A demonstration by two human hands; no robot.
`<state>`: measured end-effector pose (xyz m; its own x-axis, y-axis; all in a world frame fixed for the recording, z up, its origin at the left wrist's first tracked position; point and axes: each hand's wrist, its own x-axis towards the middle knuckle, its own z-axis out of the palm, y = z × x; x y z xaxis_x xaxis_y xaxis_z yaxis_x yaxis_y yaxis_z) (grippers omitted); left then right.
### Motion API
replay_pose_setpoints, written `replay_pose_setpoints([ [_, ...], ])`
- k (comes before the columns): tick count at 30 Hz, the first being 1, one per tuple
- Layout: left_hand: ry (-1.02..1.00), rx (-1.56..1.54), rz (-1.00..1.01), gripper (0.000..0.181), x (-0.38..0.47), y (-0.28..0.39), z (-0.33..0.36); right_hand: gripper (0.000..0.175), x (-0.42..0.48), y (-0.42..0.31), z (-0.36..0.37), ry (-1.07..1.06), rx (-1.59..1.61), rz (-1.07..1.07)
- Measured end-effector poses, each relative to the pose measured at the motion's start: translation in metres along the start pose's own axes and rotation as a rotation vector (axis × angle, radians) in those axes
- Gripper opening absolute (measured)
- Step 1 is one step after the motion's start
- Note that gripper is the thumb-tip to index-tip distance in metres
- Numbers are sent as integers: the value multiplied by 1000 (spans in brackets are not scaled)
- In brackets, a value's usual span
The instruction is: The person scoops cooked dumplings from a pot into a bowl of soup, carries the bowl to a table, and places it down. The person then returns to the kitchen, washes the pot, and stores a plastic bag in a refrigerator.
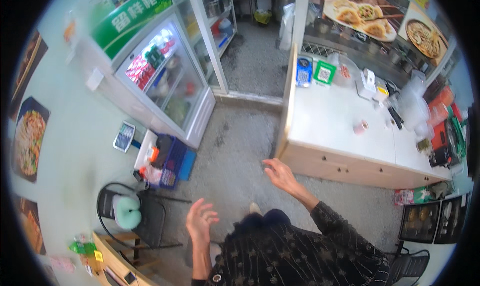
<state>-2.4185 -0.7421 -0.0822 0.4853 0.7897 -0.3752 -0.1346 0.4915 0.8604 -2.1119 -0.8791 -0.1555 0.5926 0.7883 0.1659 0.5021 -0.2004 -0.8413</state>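
Observation:
Both of my hands are raised over the grey floor [240, 151] and hold nothing. My left hand [201, 220] has its fingers apart and slightly curled; nearest to it is a black chair [152, 218] with a mint-green neck pillow [127, 211] on it. My right hand [280, 175] reaches forward with bent, parted fingers, close to the front corner of a counter with a white top [330, 121]. From this view I cannot tell whether that hand touches the counter's corner. Ahead on the left stands a lit glass-door display fridge [165, 74] with a green header.
An open doorway [255, 57] leads to a back room. A blue plastic crate [172, 164] filled with items sits beside the fridge. On the counter are two code stands [324, 73], a small paper roll [360, 127] and plastic containers [414, 106]. A wooden table [116, 265] is at lower left.

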Motion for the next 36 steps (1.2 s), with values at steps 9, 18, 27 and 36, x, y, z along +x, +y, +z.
replay_pose_setpoints([
  [9,-691,133,66,44,318,109,225,33,202,31,-1,235,438,250],
  [18,-634,342,259,32,564,213,409,34,469,53,-68,420,591,212],
  [27,-915,168,-101,29,778,195,584,32,689,145,-77,403,671,438],
  [36,-515,175,-28,31,1061,297,702,28,996,191,-158,378,640,655],
])
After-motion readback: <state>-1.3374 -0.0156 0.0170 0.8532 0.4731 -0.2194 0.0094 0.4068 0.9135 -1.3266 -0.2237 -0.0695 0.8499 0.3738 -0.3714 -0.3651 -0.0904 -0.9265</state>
